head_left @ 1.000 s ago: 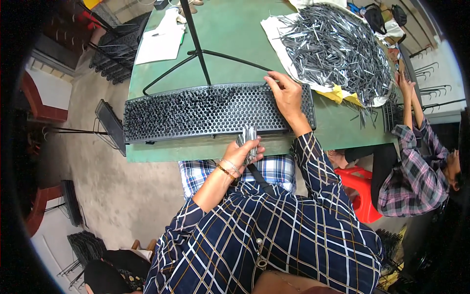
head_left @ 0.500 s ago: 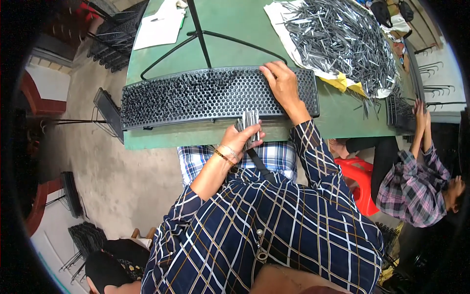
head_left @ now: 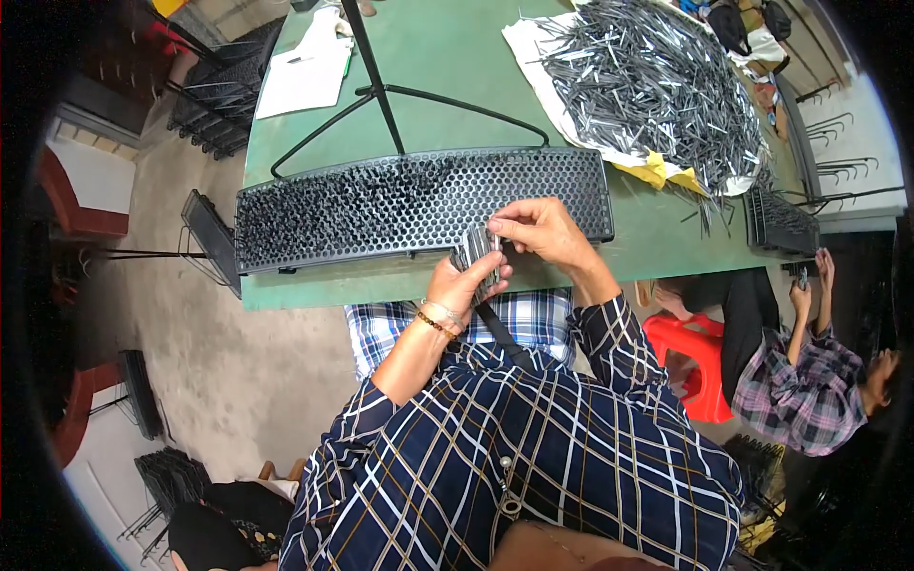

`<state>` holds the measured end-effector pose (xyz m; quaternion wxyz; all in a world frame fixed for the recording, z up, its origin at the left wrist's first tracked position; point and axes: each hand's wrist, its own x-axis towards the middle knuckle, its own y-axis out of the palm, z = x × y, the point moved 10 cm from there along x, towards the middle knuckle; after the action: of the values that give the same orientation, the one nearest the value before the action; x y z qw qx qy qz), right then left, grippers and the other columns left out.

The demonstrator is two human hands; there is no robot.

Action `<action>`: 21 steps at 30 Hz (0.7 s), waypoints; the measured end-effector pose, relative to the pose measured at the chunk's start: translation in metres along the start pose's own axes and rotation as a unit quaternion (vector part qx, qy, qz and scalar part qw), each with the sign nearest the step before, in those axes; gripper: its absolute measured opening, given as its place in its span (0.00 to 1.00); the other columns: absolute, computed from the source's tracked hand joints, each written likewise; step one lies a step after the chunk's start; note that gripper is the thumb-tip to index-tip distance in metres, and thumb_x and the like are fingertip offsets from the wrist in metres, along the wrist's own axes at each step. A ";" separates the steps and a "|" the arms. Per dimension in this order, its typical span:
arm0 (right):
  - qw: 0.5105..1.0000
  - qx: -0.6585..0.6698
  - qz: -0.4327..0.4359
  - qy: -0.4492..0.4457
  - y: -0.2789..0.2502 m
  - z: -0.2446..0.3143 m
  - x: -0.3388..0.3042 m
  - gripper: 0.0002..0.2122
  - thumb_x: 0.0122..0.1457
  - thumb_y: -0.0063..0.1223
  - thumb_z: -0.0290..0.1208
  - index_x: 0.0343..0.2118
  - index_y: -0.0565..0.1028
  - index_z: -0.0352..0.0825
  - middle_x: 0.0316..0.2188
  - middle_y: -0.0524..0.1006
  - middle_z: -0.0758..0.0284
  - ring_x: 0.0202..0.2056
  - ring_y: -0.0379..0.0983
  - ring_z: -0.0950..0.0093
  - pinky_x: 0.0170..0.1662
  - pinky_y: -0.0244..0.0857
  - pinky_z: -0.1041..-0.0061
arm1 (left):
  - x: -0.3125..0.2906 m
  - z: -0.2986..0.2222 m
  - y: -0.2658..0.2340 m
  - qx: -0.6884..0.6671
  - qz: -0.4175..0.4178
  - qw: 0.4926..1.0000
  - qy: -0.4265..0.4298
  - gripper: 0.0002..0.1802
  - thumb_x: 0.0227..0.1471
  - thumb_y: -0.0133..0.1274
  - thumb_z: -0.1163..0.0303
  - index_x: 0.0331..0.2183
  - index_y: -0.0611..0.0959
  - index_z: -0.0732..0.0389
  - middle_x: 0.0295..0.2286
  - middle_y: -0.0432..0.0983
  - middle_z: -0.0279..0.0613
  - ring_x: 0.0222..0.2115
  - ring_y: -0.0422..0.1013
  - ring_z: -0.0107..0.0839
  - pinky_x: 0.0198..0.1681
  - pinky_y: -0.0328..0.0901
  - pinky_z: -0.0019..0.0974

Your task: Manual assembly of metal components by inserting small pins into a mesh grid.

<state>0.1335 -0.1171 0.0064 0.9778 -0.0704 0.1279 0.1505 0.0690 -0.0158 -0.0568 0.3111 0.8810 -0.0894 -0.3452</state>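
A bundle of thin dark grey strips (head_left: 473, 249) is gripped in my left hand (head_left: 462, 283), just in front of the near edge of a long black perforated panel (head_left: 514, 181). My right hand (head_left: 547, 238) is at the top of that bundle, thumb and forefinger pinched together; whether a strip is between them is too small to make out. The panel lies on the green table and has rows of round holes. Short black pieces stick up densely from its left part, while the holes toward the right show bare. A black metal rod frame (head_left: 386, 90) extends from its far side.
A heap of loose dark strips (head_left: 647, 90) lies on a white and yellow sack at the far right of the green table (head_left: 447, 57). White papers with a pen (head_left: 303, 76) lie at the far left. A co-worker (head_left: 809, 371) sits at the right, near a red stool (head_left: 700, 371).
My right hand has come off the panel's right part, moving back and down to the bundle in my left hand. The view has shifted slightly.
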 end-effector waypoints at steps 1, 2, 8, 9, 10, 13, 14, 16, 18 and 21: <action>1.000 0.000 -0.001 -0.004 0.000 0.000 -0.001 0.10 0.52 0.58 0.32 0.31 0.79 0.30 0.20 0.75 0.72 0.19 0.64 0.87 0.22 0.58 0.86 | 0.000 0.000 -0.001 -0.003 -0.004 1.000 -0.002 0.09 0.50 0.55 0.72 0.36 0.77 0.62 0.30 0.75 0.39 0.30 0.74 0.29 0.29 0.72 0.30; 1.000 0.004 -0.006 0.000 -0.001 -0.002 -0.001 0.10 0.51 0.58 0.32 0.31 0.79 0.30 0.20 0.75 0.72 0.19 0.64 0.86 0.21 0.58 0.86 | -0.001 0.000 -0.001 -0.010 -0.008 1.000 -0.001 0.09 0.50 0.54 0.72 0.36 0.76 0.63 0.30 0.75 0.39 0.30 0.74 0.30 0.29 0.72 0.30; 1.000 0.018 -0.008 -0.008 0.003 -0.003 -0.002 0.10 0.52 0.58 0.31 0.31 0.79 0.29 0.20 0.75 0.72 0.18 0.64 0.86 0.21 0.58 0.86 | -0.002 -0.001 -0.003 0.002 -0.031 0.999 0.011 0.09 0.51 0.53 0.71 0.36 0.76 0.63 0.30 0.75 0.39 0.30 0.74 0.29 0.29 0.72 0.29; 1.000 0.014 -0.015 -0.006 0.002 -0.003 -0.001 0.10 0.52 0.59 0.31 0.30 0.78 0.28 0.19 0.75 0.72 0.18 0.64 0.86 0.21 0.59 0.86 | -0.002 -0.001 -0.002 0.002 -0.032 0.999 0.009 0.09 0.51 0.53 0.71 0.36 0.76 0.63 0.30 0.75 0.39 0.30 0.74 0.29 0.29 0.72 0.29; 1.000 0.010 -0.021 -0.003 0.001 -0.003 -0.001 0.10 0.51 0.59 0.31 0.30 0.78 0.28 0.19 0.75 0.72 0.18 0.65 0.87 0.21 0.59 0.86 | -0.001 -0.005 -0.002 0.010 -0.040 0.999 0.021 0.09 0.50 0.53 0.71 0.35 0.77 0.64 0.29 0.75 0.39 0.29 0.74 0.29 0.28 0.72 0.29; 1.000 0.012 -0.024 -0.001 -0.003 -0.009 -0.001 0.11 0.51 0.59 0.32 0.29 0.78 0.28 0.19 0.74 0.73 0.18 0.64 0.87 0.20 0.58 0.86 | -0.001 -0.006 -0.003 0.022 -0.054 0.998 0.033 0.10 0.50 0.53 0.71 0.35 0.77 0.65 0.28 0.75 0.40 0.27 0.74 0.28 0.27 0.72 0.27; 0.999 0.019 -0.026 -0.012 -0.003 -0.007 -0.001 0.11 0.52 0.59 0.33 0.29 0.78 0.28 0.18 0.74 0.73 0.18 0.64 0.88 0.20 0.58 0.87 | -0.001 -0.007 -0.003 0.025 -0.057 0.998 0.032 0.10 0.51 0.53 0.70 0.35 0.77 0.64 0.28 0.75 0.38 0.28 0.74 0.28 0.27 0.72 0.28; 0.999 0.017 -0.029 -0.008 -0.002 -0.007 -0.002 0.10 0.52 0.58 0.33 0.30 0.78 0.29 0.19 0.74 0.74 0.18 0.64 0.88 0.20 0.57 0.88 | -0.004 -0.007 -0.002 0.028 -0.062 0.997 0.029 0.10 0.51 0.53 0.69 0.36 0.77 0.63 0.28 0.75 0.37 0.28 0.74 0.28 0.28 0.72 0.28; 0.999 0.016 -0.049 0.002 -0.007 -0.010 -0.002 0.10 0.53 0.58 0.33 0.31 0.78 0.30 0.20 0.74 0.74 0.18 0.64 0.89 0.20 0.57 0.89 | -0.002 -0.006 -0.001 0.021 -0.063 0.997 0.031 0.09 0.51 0.53 0.69 0.35 0.77 0.63 0.28 0.75 0.37 0.28 0.74 0.28 0.28 0.72 0.28; 0.998 0.040 -0.049 0.001 -0.004 -0.008 -0.003 0.09 0.52 0.58 0.32 0.31 0.78 0.30 0.20 0.75 0.74 0.18 0.64 0.89 0.20 0.57 0.89 | -0.001 -0.008 -0.005 0.004 -0.065 0.997 0.046 0.10 0.50 0.54 0.70 0.34 0.77 0.66 0.28 0.75 0.40 0.29 0.75 0.30 0.27 0.72 0.27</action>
<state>0.1299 -0.1231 -0.0003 0.9858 -0.0379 0.1313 0.0973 0.0734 -0.0076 -0.0550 0.2880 0.9011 -0.0195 -0.3236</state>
